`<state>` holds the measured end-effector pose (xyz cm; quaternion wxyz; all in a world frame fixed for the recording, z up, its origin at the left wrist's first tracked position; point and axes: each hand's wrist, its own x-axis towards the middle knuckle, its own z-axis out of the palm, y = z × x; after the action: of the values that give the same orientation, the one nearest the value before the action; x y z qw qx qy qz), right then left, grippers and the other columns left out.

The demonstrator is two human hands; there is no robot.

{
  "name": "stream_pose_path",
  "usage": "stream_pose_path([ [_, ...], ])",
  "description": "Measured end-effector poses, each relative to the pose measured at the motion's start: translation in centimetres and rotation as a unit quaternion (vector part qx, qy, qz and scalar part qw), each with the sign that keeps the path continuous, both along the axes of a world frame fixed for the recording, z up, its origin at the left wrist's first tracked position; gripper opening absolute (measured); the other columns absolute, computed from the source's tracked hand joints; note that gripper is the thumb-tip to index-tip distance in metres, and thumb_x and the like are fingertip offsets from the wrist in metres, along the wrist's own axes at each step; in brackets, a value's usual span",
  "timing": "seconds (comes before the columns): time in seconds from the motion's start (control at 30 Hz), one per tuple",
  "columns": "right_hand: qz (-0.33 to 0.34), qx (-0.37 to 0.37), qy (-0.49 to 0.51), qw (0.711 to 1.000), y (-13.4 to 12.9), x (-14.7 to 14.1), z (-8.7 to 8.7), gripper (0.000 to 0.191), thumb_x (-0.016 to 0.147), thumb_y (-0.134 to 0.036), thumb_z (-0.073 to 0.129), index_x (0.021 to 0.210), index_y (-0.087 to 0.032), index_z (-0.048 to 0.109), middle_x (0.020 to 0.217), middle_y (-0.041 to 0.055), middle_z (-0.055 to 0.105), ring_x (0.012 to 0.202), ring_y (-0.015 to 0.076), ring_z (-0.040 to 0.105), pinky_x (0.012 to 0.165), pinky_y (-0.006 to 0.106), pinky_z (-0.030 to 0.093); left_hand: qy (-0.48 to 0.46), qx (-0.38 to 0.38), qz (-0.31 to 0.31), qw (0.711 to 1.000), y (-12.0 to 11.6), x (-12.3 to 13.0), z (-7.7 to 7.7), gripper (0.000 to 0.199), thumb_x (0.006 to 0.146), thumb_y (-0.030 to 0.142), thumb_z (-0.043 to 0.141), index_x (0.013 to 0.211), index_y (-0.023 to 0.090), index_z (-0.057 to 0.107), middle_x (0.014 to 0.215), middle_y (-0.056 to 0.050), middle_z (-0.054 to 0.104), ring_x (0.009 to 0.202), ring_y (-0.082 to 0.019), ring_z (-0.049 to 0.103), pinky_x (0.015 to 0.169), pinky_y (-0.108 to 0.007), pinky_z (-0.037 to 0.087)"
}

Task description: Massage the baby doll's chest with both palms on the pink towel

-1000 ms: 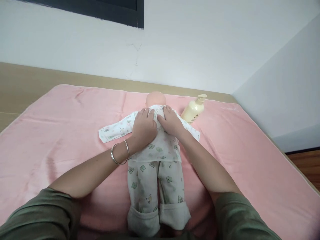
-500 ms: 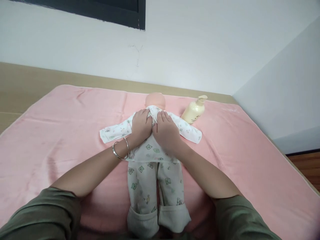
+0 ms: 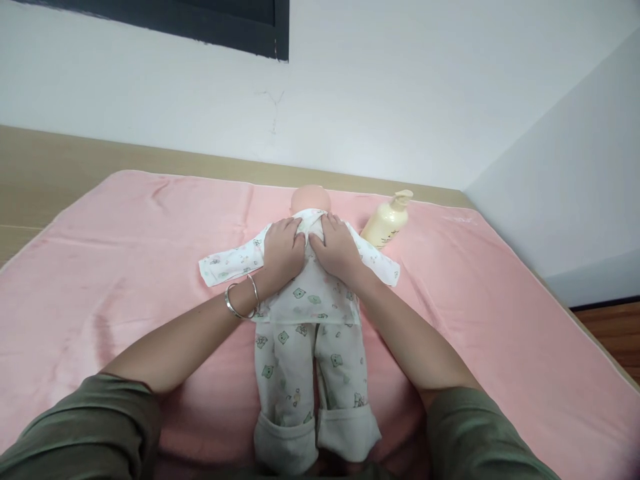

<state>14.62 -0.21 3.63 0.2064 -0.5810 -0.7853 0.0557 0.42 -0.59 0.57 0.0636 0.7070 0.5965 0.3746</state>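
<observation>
A baby doll (image 3: 311, 199) lies stretched out, its bald head towards the wall; no face shows. It wears a white printed top (image 3: 311, 303) and matching trousers (image 3: 293, 363) with turned-up cuffs. Both sleeves spread out sideways. My left hand (image 3: 286, 248) rests flat on the left of the doll's upper body, fingers pointing to the shoulder. On the other side my right hand (image 3: 337, 248) lies the same way, its thumb pointing inwards. A strip of the top shows between the two thumbs. Neither hand grips anything that I can see.
A cream pump bottle (image 3: 386, 223) leans over the pink sheet (image 3: 125, 253), just beyond the doll's right-hand sleeve. Behind the sheet runs a wooden edge (image 3: 210, 163) against the white wall (image 3: 380, 100). Silver bangles (image 3: 243, 300) circle my left wrist.
My right hand has slid outwards and slightly up towards the doll's shoulder, widening the space between my hands. The right-hand sleeve has shifted a little. My left hand stays in place.
</observation>
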Motion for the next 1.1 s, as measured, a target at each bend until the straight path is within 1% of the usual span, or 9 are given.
stream_pose_path([
  [0.23,0.002,-0.004,0.004,1.000,0.1,0.1,0.1,0.065,0.098,-0.036,0.039,0.149,0.004,0.043,0.155,0.0252,0.047,0.147,0.0383,0.040,0.123,0.053,0.028,0.008,0.000,0.002,1.000,0.0,-0.1,0.1,0.048,0.092,0.023,0.033,0.129,0.013,0.062,0.130,-0.014,0.067,0.122,-0.029,0.059,0.111,-0.048,0.044],
  [0.4,0.058,-0.052,0.006,0.997,1.3,1.6,1.2,0.066,0.096,-0.044,0.044,0.147,-0.002,0.046,0.154,0.0221,0.049,0.144,0.0351,0.045,0.120,0.050,0.035,0.054,-0.007,-0.038,0.998,-0.9,0.2,0.9,0.050,0.090,0.019,0.035,0.134,0.010,0.057,0.135,-0.018,0.061,0.127,-0.033,0.053,0.112,-0.051,0.041],
  [0.47,0.056,-0.056,-0.004,0.997,1.3,1.7,1.4,0.066,0.096,-0.044,0.045,0.147,-0.002,0.046,0.154,0.0223,0.049,0.143,0.0354,0.045,0.120,0.049,0.035,0.058,-0.013,-0.040,0.997,-1.1,0.3,1.2,0.050,0.089,0.018,0.036,0.133,0.010,0.057,0.135,-0.019,0.060,0.128,-0.034,0.052,0.112,-0.052,0.040],
  [0.63,0.025,0.009,-0.072,0.997,-2.0,-0.3,1.1,0.060,0.100,-0.028,0.035,0.148,0.007,0.040,0.154,0.0307,0.045,0.145,0.0407,0.041,0.121,0.056,0.030,0.036,-0.055,-0.058,0.996,0.2,-0.5,1.7,0.047,0.087,0.021,0.037,0.125,0.010,0.062,0.127,-0.018,0.066,0.119,-0.032,0.057,0.109,-0.049,0.044],
  [0.73,0.053,0.037,-0.096,0.993,-3.7,-1.1,0.9,0.057,0.101,-0.023,0.030,0.148,0.005,0.042,0.154,0.0307,0.044,0.147,0.0403,0.038,0.122,0.056,0.029,0.004,-0.098,-0.053,0.994,1.3,-1.2,2.0,0.044,0.089,0.024,0.037,0.120,0.014,0.065,0.121,-0.015,0.070,0.114,-0.030,0.061,0.105,-0.047,0.046],
  [0.8,0.067,0.034,-0.085,0.994,-3.4,-0.9,0.9,0.055,0.100,-0.023,0.030,0.147,0.003,0.045,0.153,0.0284,0.047,0.147,0.0379,0.039,0.123,0.054,0.030,0.003,-0.104,-0.043,0.994,1.3,-1.3,2.2,0.043,0.091,0.024,0.035,0.121,0.014,0.065,0.120,-0.014,0.070,0.114,-0.030,0.062,0.104,-0.046,0.047],
  [0.9,0.041,-0.001,-0.037,0.998,-1.1,0.2,1.0,0.055,0.099,-0.028,0.034,0.144,0.001,0.048,0.150,0.0256,0.052,0.143,0.0355,0.045,0.120,0.052,0.035,0.054,-0.060,-0.040,0.996,0.0,-0.6,2.1,0.044,0.096,0.025,0.032,0.123,0.011,0.063,0.121,-0.018,0.069,0.115,-0.032,0.061,0.104,-0.048,0.046],
  [1.0,0.003,-0.021,-0.010,1.000,0.8,0.9,0.9,0.060,0.098,-0.035,0.038,0.143,0.003,0.047,0.150,0.0263,0.052,0.142,0.0370,0.045,0.120,0.053,0.035,0.096,0.015,-0.040,0.994,-1.7,0.4,1.9,0.044,0.097,0.023,0.032,0.129,0.007,0.058,0.130,-0.021,0.063,0.124,-0.034,0.055,0.109,-0.051,0.042],
  [1.1,0.001,-0.006,-0.029,1.000,0.5,0.6,0.6,0.062,0.098,-0.033,0.036,0.145,0.006,0.044,0.152,0.0293,0.048,0.145,0.0392,0.042,0.120,0.056,0.033,0.093,0.032,-0.042,0.994,-2.1,0.7,1.8,0.040,0.095,0.021,0.035,0.126,0.010,0.058,0.131,-0.020,0.063,0.126,-0.033,0.055,0.110,-0.049,0.042],
])
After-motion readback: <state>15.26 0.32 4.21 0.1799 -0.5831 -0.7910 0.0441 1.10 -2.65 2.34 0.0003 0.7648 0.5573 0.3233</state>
